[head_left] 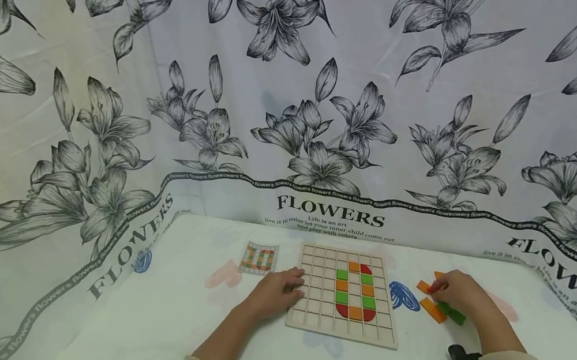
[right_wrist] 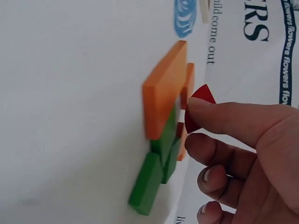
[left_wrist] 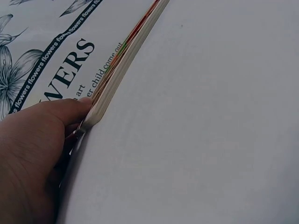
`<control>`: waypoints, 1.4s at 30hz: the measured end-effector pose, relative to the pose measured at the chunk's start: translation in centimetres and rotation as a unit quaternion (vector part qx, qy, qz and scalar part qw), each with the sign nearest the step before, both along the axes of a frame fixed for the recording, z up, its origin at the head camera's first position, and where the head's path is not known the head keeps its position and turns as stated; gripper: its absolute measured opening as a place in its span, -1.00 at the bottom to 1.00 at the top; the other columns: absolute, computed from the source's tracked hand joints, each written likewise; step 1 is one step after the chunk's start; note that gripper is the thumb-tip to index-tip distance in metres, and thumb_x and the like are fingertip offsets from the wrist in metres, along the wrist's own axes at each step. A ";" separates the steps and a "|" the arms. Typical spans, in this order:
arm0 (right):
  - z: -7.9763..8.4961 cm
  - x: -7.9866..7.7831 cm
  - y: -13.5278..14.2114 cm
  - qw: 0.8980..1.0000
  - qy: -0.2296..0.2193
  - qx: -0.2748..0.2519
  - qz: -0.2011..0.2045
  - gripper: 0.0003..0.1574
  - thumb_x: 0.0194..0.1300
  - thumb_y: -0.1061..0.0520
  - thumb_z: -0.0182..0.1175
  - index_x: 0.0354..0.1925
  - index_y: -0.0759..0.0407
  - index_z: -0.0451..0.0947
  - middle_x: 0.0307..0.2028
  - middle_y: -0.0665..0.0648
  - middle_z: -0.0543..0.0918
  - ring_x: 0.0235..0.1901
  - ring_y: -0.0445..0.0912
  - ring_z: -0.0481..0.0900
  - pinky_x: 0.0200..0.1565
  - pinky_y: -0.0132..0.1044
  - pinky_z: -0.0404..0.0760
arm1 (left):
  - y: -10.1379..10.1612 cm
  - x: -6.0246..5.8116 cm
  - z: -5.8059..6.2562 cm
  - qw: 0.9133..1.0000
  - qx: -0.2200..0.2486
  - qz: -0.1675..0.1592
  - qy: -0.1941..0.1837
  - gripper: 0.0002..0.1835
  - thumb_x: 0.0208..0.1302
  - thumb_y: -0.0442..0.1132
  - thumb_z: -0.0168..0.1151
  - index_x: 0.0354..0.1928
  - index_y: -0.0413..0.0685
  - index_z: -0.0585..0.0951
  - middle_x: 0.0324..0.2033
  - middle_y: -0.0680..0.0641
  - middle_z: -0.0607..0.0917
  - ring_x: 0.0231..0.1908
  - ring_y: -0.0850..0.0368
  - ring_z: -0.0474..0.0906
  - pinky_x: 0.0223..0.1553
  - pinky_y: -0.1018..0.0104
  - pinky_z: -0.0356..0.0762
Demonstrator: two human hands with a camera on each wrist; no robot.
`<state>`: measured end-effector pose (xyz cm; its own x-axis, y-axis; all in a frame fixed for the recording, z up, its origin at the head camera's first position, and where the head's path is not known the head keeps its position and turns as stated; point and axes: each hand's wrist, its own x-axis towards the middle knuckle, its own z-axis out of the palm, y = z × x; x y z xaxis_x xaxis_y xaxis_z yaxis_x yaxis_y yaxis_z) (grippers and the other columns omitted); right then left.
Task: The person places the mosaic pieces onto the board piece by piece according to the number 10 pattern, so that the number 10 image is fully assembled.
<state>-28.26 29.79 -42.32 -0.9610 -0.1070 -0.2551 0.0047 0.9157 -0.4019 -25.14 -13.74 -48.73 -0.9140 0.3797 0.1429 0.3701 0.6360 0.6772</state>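
My right hand (head_left: 460, 292) pinches a red piece with a curved edge (right_wrist: 209, 93) by the thumb and a finger, seen close in the right wrist view. Just beside it lie loose blocks, among them an orange block (right_wrist: 163, 88) and a green block (right_wrist: 145, 184). At the left edge of a wooden grid board (head_left: 314, 316), my left hand (head_left: 275, 292) rests with its fingertips touching the rim. In the left wrist view the thumb lies against that edge, and the other fingers are mostly hidden. Red, orange and green pieces form a closed ring on the board, including an orange piece (head_left: 355, 313).
A small pattern card (head_left: 259, 258) lies left of the board, showing coloured squares on a grid. The white cloth (head_left: 160, 318) under everything has printed hearts and lettering. Behind it hangs a flower-printed cloth (head_left: 294, 117).
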 end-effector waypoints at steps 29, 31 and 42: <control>-0.5 -4.5 -16.9 0.993 0.096 -0.044 0.059 -0.86 0.10 0.02 0.48 -0.48 -0.06 0.68 -0.35 -0.05 0.67 -0.38 -0.10 0.49 -0.32 -0.23 0.54 | 0.3 0.3 0.2 1.000 0.001 0.002 -0.008 -0.60 0.33 -0.05 0.25 0.14 -0.03 0.64 0.31 0.13 0.51 0.39 0.15 0.33 0.42 0.03 0.27; -0.6 -4.5 -17.3 0.992 0.102 -0.036 0.059 -0.85 0.09 0.02 0.48 -0.50 -0.05 0.68 -0.39 -0.05 0.67 -0.41 -0.10 0.49 -0.38 -0.24 0.52 | 0.3 0.3 0.2 1.000 -0.002 0.003 -0.006 -0.60 0.33 -0.04 0.25 0.14 -0.03 0.65 0.31 0.14 0.51 0.39 0.16 0.33 0.41 0.03 0.28; -0.9 -4.3 -18.1 0.993 0.091 0.005 0.076 -0.92 0.21 0.08 0.37 -0.34 0.05 0.75 -0.27 0.02 0.72 -0.37 -0.10 0.51 -0.24 -0.16 0.61 | 0.2 0.2 -0.1 1.000 -0.004 0.008 -0.007 -0.61 0.33 -0.04 0.26 0.13 0.00 0.65 0.32 0.14 0.50 0.38 0.13 0.34 0.41 0.01 0.27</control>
